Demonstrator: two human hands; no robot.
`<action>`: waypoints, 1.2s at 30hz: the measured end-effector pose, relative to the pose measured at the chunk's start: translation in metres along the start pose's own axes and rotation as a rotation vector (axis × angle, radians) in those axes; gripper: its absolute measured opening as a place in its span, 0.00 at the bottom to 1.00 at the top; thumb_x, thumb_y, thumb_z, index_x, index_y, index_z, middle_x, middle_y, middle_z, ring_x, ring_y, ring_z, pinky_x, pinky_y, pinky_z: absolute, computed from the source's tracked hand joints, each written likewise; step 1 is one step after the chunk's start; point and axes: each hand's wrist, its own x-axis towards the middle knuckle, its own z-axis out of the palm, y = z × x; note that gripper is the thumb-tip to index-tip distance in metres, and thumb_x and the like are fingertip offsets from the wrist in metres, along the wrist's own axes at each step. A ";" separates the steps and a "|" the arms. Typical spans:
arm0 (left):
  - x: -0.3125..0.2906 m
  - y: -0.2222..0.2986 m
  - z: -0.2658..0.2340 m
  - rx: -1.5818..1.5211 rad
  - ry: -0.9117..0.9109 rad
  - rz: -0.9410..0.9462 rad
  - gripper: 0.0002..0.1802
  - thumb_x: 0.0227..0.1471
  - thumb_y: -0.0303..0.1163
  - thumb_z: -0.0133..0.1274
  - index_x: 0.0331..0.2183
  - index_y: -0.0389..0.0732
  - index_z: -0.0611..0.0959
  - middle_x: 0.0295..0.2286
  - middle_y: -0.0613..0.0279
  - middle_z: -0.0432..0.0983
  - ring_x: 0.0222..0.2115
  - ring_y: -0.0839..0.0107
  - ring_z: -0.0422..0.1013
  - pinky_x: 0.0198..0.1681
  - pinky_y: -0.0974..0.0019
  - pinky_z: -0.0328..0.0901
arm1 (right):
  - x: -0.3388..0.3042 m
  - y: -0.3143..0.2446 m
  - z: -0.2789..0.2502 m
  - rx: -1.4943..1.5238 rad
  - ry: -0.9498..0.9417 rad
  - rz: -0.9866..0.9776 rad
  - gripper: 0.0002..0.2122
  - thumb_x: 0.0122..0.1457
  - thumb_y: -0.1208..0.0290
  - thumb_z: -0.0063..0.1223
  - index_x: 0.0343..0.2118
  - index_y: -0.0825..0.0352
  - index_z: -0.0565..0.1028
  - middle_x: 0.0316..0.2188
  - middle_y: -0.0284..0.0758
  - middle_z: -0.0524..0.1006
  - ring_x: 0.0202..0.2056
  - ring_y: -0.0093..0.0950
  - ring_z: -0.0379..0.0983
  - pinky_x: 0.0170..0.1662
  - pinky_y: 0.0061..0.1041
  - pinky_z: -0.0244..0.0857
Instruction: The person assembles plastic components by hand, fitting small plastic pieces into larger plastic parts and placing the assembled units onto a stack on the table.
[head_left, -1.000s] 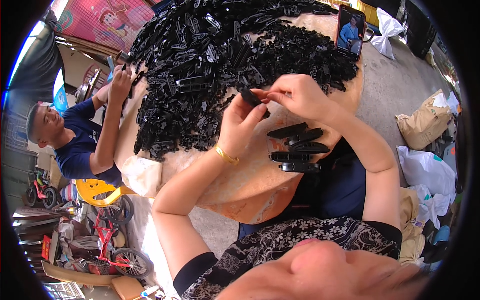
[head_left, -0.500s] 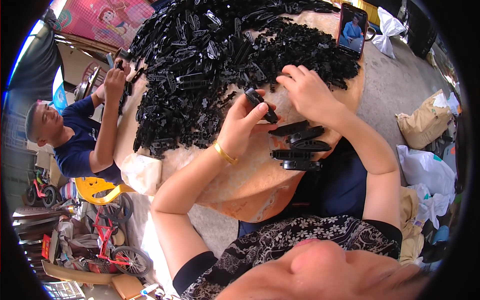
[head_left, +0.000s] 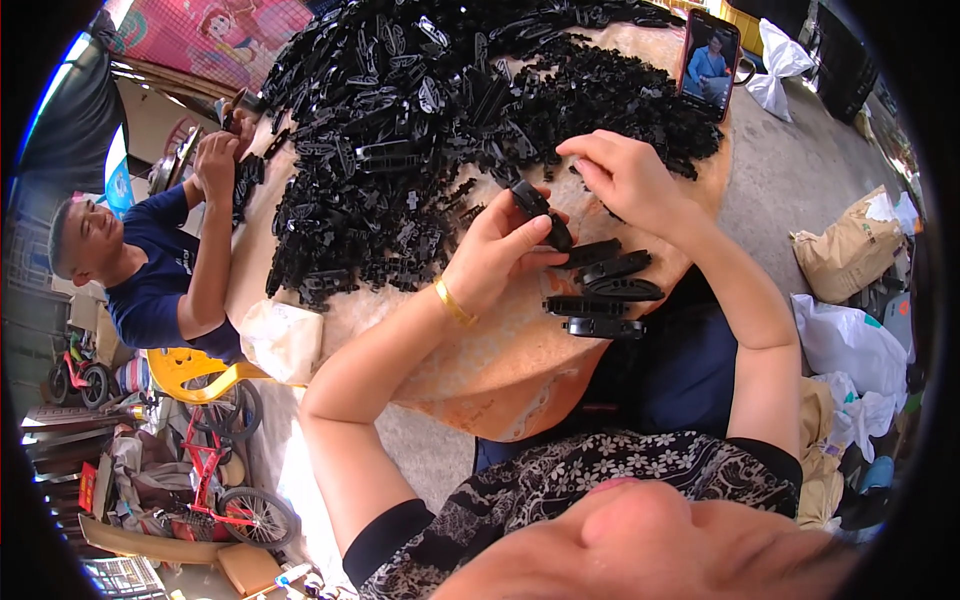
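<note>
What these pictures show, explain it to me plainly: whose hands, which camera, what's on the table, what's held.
There is no machine: these are a person's two bare hands. A wide fisheye camera on that person's head looks down, so straight edges bend. The left hand holds a long black part. The right hand is close by, not touching it; whether it pinches something small, I cannot tell. On the table lie a heap of black pieces and, by its near edge, several long black pieces.

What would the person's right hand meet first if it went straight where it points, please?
The right hand would probably meet the heap of black parts first, though depth is unclear.
</note>
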 end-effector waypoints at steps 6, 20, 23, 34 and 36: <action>0.000 -0.006 -0.002 -0.014 0.033 0.003 0.17 0.55 0.27 0.49 0.47 0.39 0.68 0.41 0.58 0.71 0.43 0.68 0.70 0.43 0.65 0.71 | 0.003 -0.039 -0.005 0.662 -0.076 0.354 0.07 0.55 0.78 0.49 0.36 0.68 0.75 0.25 0.35 0.74 0.24 0.23 0.70 0.28 0.19 0.66; -0.001 -0.001 -0.002 -0.078 0.096 0.078 0.11 0.56 0.29 0.47 0.42 0.40 0.73 0.39 0.63 0.72 0.38 0.73 0.71 0.43 0.67 0.71 | -0.004 -0.044 0.007 0.542 0.046 0.000 0.05 0.50 0.78 0.57 0.31 0.70 0.75 0.25 0.34 0.75 0.25 0.22 0.72 0.27 0.18 0.67; -0.001 -0.005 -0.007 -0.129 0.040 0.052 0.11 0.56 0.29 0.46 0.42 0.40 0.72 0.39 0.62 0.72 0.38 0.73 0.71 0.43 0.68 0.70 | -0.004 -0.043 -0.002 0.516 -0.056 0.126 0.06 0.49 0.79 0.56 0.32 0.71 0.76 0.26 0.35 0.75 0.26 0.22 0.73 0.29 0.19 0.68; 0.002 -0.007 -0.009 -0.114 0.055 0.107 0.09 0.57 0.29 0.46 0.41 0.40 0.75 0.37 0.62 0.75 0.38 0.70 0.73 0.46 0.64 0.69 | -0.005 -0.049 -0.003 0.267 0.176 -0.028 0.03 0.46 0.81 0.55 0.26 0.69 0.74 0.23 0.38 0.74 0.24 0.34 0.71 0.27 0.25 0.67; 0.003 -0.007 -0.008 -0.121 0.053 0.104 0.10 0.56 0.29 0.46 0.41 0.40 0.75 0.36 0.62 0.75 0.38 0.69 0.73 0.46 0.64 0.69 | -0.004 -0.049 -0.004 0.270 0.167 -0.022 0.04 0.46 0.81 0.55 0.26 0.69 0.74 0.23 0.37 0.74 0.25 0.33 0.72 0.27 0.25 0.67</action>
